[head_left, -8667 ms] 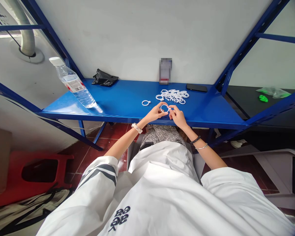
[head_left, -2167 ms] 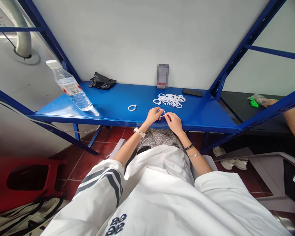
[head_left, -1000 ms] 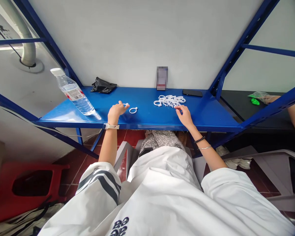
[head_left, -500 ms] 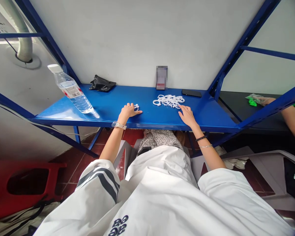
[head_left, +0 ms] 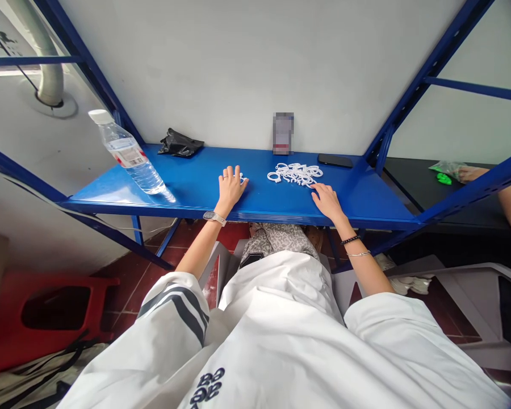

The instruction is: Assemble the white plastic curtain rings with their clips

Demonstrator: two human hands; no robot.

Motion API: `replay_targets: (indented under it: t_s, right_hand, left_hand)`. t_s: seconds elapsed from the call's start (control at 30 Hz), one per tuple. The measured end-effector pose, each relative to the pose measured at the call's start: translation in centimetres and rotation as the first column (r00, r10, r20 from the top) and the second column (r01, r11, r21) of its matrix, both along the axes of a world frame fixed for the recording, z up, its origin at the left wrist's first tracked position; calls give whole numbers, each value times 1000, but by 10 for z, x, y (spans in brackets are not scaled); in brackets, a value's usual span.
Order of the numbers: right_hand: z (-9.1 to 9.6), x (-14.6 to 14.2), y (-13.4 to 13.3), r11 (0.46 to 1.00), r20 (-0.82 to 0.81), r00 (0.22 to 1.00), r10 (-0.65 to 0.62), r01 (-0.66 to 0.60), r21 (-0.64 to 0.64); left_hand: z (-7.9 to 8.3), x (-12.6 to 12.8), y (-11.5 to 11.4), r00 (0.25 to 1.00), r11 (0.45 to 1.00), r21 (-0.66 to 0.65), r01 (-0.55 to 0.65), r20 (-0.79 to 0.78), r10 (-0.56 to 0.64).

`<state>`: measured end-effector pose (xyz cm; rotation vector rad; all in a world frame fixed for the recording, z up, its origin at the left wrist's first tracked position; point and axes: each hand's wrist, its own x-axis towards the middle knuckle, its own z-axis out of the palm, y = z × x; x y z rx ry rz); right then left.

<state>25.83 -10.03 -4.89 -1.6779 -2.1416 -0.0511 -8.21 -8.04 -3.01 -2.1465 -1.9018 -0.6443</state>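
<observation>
Right hand [head_left: 326, 199] nearest the heap of white rings [head_left: 297, 172]

From the head view, the heap runs sideways, left of and just beyond that hand's parted, seemingly unladen fingers. The left hand [head_left: 231, 188], splayed, mostly hides another ring [head_left: 242, 178]; any hold, I can't tell.

White rings [head_left: 297, 172] lie loosely heaped, overlapping one another, on the blue table [head_left: 191, 182].

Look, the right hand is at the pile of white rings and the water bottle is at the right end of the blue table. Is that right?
Not quite: the water bottle is at the left end of the blue table, as the head view shows. The right hand is indeed at the pile of white rings.
</observation>
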Motion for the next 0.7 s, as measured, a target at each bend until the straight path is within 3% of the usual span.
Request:
replay_targets:
  t_s: [0.07, 0.13, 0.2, 0.3, 0.4, 0.5, 0.7]
  right_hand:
    - [0, 0, 0, 1000, -1, 1000, 1, -1, 2]
    - [0, -1, 0, 1000, 3, 1000, -1, 1, 1]
    - [1, -1, -1, 1000, 9, 1000, -5, 5, -4]
    - [3, -3, -2, 1000, 16, 1000, -8, 8, -14]
    - [4, -3, -3, 1000, 23, 1000, -14, 14, -15]
    - [4, -4, -3, 1000, 28, 999, -19, 19, -19]
    - [4, -4, -3, 1000, 29, 1000, -12, 13, -19]
  left_hand:
    - [-3, 10, -3, 983, 981, 57, 183, -14, -182]
    - [-6, 22, -3, 920, 919, 41, 392, -18, -392]
    - [-10, 36, 1, 869, 869, -18, 495, -2, -495]
    - [-12, 57, 16, 840, 830, -148, 537, 4, -543]
    - [-11, 72, 29, 860, 836, -224, 501, 21, -510]
    - [-13, 72, 28, 868, 848, -194, 493, 51, -494]
    - [-21, 53, 4, 839, 836, -89, 541, 122, -530]
